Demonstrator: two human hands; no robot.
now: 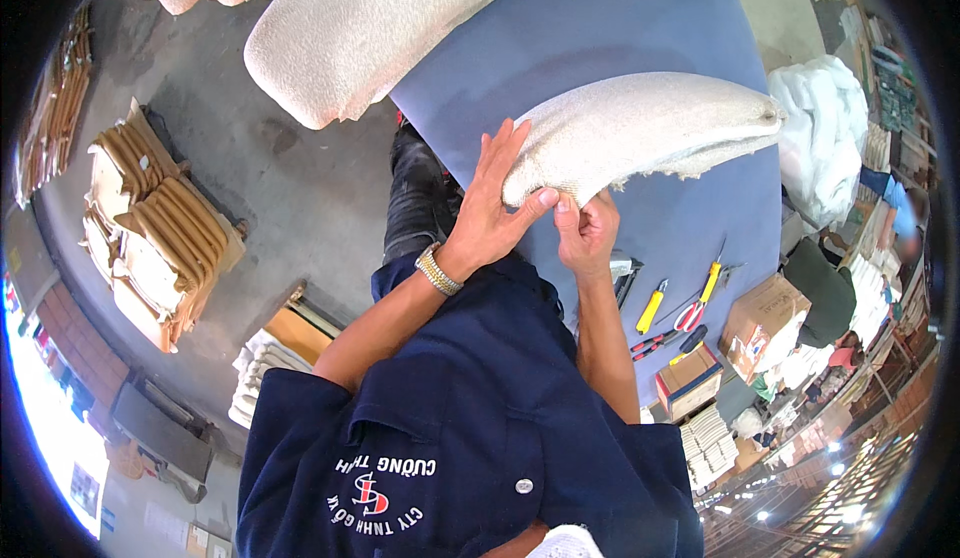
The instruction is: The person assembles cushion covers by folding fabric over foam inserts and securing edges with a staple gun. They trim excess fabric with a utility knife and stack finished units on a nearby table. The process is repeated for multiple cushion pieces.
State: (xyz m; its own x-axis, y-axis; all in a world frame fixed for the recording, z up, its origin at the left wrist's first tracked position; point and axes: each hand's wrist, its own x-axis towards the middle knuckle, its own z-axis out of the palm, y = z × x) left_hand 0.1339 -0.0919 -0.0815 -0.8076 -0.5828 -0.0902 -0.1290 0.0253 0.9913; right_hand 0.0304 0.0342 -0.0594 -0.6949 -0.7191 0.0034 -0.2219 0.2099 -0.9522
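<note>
A curved, padded panel covered in cream, nubbly upholstery fabric lies on the blue-grey table, its ragged fabric edge toward me. My left hand grips its left end, with long fingers laid over the cover and the thumb pressed at the near edge. Close beside that thumb, my right hand is closed, pinching the fabric edge between thumb and curled fingers. The fabric bunches a little there. What lies under the fold is hidden.
On the table's right lie a yellow-handled cutter, red-handled scissors, a screwdriver and cardboard boxes. Another cream padded piece overhangs the far left edge. Stacked brown curved panels stand on the floor; people work at right.
</note>
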